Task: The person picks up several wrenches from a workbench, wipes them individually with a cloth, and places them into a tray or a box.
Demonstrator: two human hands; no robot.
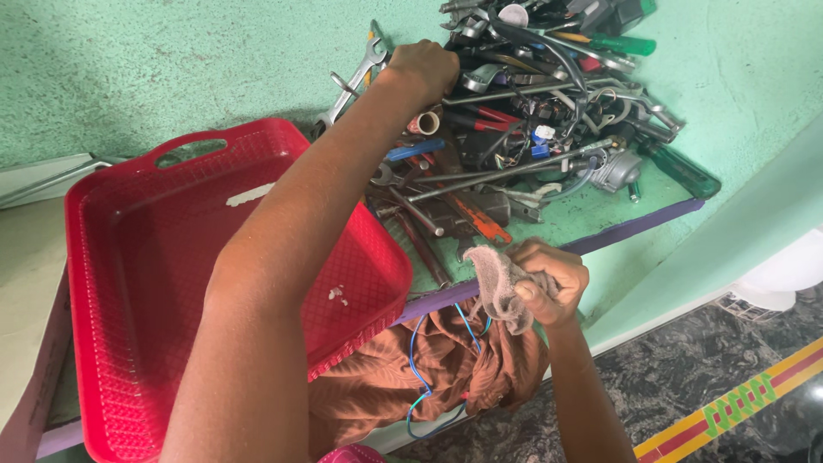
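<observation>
My left hand (426,69) is reaching into the tool pile (523,111) on the green tabletop (171,60); it's over the wrenches, but I can't tell if its grip is closed on anything. My right hand (549,283) has its grip bunched around a fuzzy grey rag (500,287) at the tabletop's edge. The red mesh plastic tray (129,274) beside the pile holds only a few white scraps (338,295).
</observation>
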